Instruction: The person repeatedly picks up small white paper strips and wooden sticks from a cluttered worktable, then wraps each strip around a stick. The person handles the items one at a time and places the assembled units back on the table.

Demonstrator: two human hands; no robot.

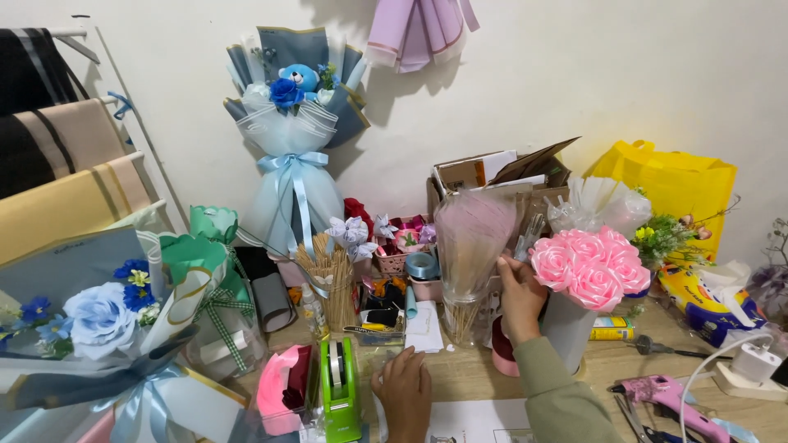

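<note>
My right hand [519, 294], in an olive sleeve, is raised between a bouquet of pink satin roses [591, 262] in a grey wrap [566, 328] and a glass of thin wooden sticks [469, 271] under pink film. Its curled fingertips are by the sticks and its palm faces the bouquet. Whether it grips anything is hidden. My left hand [402, 394] rests palm down on the wooden table [468, 373], by a white paper sheet [476, 418], next to a green tape dispenser [341, 390]. It holds nothing.
A pink glue gun [665, 394] and a white plug block [751, 365] lie at the right, a yellow bag [673, 184] behind. Blue bouquets hang on the wall [291, 139] and stand at the left [107, 328]. Ribbon rolls, boxes and baskets crowd the back of the table.
</note>
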